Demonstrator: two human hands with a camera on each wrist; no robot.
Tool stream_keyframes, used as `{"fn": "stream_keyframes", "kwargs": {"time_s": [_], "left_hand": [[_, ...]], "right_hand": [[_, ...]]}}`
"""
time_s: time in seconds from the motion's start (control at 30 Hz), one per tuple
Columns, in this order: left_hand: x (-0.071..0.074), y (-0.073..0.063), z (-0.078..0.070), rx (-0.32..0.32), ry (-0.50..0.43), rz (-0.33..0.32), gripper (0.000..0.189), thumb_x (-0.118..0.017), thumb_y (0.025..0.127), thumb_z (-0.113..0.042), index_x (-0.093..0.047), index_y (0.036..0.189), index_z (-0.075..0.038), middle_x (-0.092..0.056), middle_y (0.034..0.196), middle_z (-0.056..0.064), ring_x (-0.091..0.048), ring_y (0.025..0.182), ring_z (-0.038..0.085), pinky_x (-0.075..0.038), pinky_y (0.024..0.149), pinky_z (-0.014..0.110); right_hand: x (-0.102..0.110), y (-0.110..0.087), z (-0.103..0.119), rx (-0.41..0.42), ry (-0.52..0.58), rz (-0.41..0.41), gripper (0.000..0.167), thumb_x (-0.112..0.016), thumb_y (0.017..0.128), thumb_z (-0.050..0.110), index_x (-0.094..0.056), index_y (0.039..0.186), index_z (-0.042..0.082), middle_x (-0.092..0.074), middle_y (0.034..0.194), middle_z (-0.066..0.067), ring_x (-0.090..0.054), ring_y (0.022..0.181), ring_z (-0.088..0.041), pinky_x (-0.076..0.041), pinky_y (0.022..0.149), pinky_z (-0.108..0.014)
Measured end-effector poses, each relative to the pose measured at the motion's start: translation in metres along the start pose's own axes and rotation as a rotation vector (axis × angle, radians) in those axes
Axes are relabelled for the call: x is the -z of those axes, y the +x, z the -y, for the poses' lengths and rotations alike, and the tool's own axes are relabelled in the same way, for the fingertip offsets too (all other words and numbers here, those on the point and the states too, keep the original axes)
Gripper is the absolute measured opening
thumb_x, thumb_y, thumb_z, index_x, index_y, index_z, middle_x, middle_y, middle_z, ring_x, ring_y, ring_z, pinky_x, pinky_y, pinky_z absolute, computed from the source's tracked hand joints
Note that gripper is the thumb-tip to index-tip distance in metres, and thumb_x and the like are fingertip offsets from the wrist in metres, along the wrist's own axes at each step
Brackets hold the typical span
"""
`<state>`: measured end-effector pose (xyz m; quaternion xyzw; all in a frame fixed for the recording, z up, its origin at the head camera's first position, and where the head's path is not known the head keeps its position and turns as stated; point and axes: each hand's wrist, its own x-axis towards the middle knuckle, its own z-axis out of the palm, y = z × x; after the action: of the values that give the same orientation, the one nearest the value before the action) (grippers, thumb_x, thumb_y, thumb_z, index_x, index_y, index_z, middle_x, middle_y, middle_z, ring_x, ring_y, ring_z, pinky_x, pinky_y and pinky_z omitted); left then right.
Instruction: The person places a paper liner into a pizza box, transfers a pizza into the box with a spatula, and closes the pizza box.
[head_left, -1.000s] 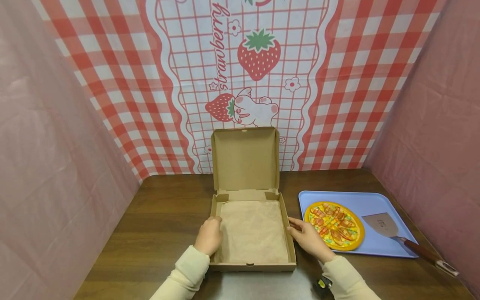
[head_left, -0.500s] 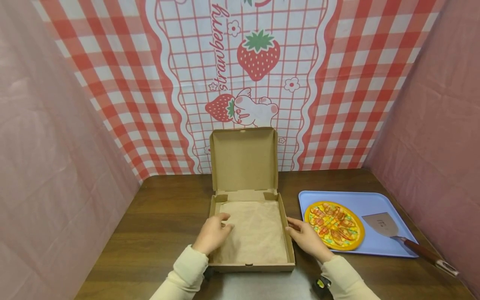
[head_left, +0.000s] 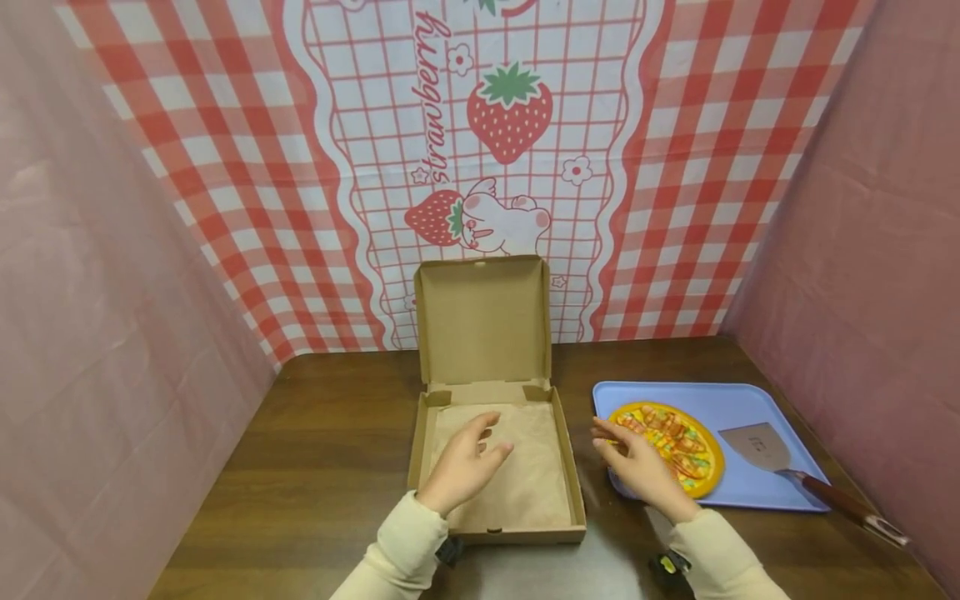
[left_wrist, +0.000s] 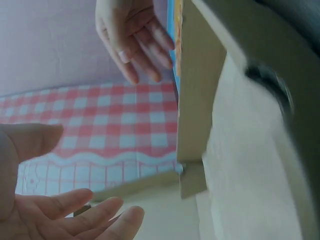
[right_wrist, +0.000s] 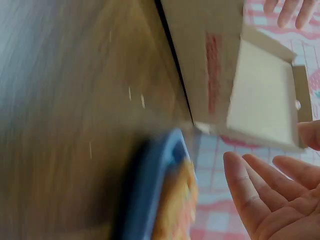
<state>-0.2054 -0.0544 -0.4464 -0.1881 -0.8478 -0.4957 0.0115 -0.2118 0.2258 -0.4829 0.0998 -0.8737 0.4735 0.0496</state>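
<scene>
An opened cardboard pizza box (head_left: 486, 537) stands mid-table, its lid (head_left: 483, 321) raised at the back and brown paper (head_left: 525, 467) lining its base. Above that paper hovers my left hand (head_left: 463, 462), fingers spread and holding nothing. My right hand (head_left: 645, 471), relaxed and likewise holding nothing, is over the left part of a blue tray (head_left: 757, 396), in front of a pizza (head_left: 701, 467) and hiding some of it. In the right wrist view the right fingers (right_wrist: 250, 192) are loosely extended, apart from the box and the tray.
On the tray's right side lies a pizza server (head_left: 757, 447), its wooden handle jutting past the tray's front right corner. A checked strawberry cloth (head_left: 510, 117) hangs behind the brown table (head_left: 322, 467). Pink cloths close off both sides.
My left hand has come off the box's left wall and moved right, over the paper. My right hand has left the right wall and shifted right toward the tray.
</scene>
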Motion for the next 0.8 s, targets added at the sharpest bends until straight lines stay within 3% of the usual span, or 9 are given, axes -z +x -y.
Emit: {"fn": "stream_keyframes", "kwargs": {"time_s": [0.2,0.37,0.53,0.67,0.8], "left_hand": [[-0.027,0.004,-0.017,0.003,0.005,0.098,0.07,-0.063,0.094,-0.036,-0.033,0.152,-0.01,-0.037,0.155,0.015,-0.045,0.135,0.037,-0.041,0.11,0.051],[-0.05,0.007,-0.032,-0.009,0.003,0.145,0.08,-0.064,0.091,-0.042,-0.026,0.155,-0.013,-0.029,0.16,0.012,-0.03,0.146,0.031,-0.029,0.118,0.053],[-0.076,0.01,-0.044,-0.012,0.018,0.2,0.085,-0.063,0.091,-0.049,-0.021,0.157,-0.015,-0.022,0.163,0.008,-0.027,0.148,0.029,-0.03,0.117,0.051],[-0.099,0.011,-0.05,-0.004,0.038,0.218,0.087,-0.064,0.089,-0.048,-0.021,0.157,-0.014,-0.02,0.163,0.008,-0.029,0.147,0.028,-0.033,0.116,0.047],[-0.123,0.012,-0.057,-0.01,0.061,0.235,0.086,-0.063,0.09,-0.047,-0.023,0.156,-0.01,-0.022,0.162,0.011,-0.029,0.147,0.027,-0.035,0.116,0.042]], "right_hand": [[0.043,-0.013,-0.003,0.055,-0.19,-0.108,0.043,-0.06,0.097,0.013,-0.054,0.134,-0.007,-0.065,0.122,-0.026,-0.066,0.103,-0.035,-0.057,0.077,-0.026],[0.076,-0.026,-0.014,0.097,-0.356,-0.177,0.046,-0.061,0.097,0.016,-0.052,0.134,-0.009,-0.061,0.123,-0.033,-0.062,0.106,-0.046,-0.057,0.078,-0.047],[0.111,-0.039,-0.029,0.071,-0.512,-0.177,0.056,-0.061,0.097,0.027,-0.048,0.137,-0.011,-0.054,0.126,-0.04,-0.057,0.106,-0.055,-0.047,0.083,-0.066],[0.133,-0.048,-0.043,0.032,-0.612,-0.164,0.063,-0.062,0.096,0.035,-0.046,0.138,-0.009,-0.053,0.128,-0.04,-0.052,0.109,-0.058,-0.043,0.083,-0.069],[0.151,-0.058,-0.059,0.042,-0.686,-0.186,0.063,-0.069,0.09,0.031,-0.05,0.135,-0.01,-0.053,0.125,-0.04,-0.052,0.107,-0.058,-0.043,0.08,-0.069]]}}
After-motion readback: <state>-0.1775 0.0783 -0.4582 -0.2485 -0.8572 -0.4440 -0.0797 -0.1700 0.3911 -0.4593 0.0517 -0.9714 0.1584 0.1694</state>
